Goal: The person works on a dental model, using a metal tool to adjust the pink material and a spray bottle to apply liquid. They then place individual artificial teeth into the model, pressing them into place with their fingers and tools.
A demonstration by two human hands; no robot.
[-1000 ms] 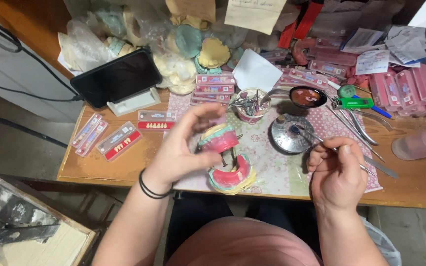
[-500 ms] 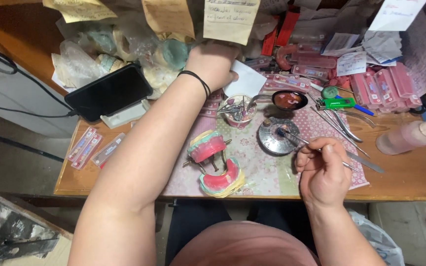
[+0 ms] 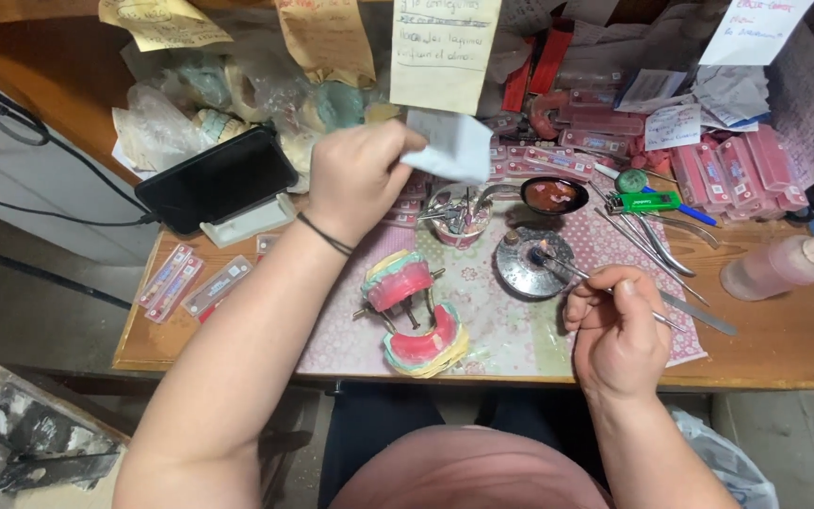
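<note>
one white tissue pinched in left grip.

Left arm extends forward and up across the frame, forearm bare, a dark band around the wrist. Left hand is raised, back of hand toward the camera, fingers curled, thumb and fingertips pinched together in a closed grip at its far side. Right arm is bent close to the body, forearm coming up from the lower right. Right hand sits low, knuckles up, fingers folded inward, thumb pressed against the index finger in a pen-style grip.
</note>
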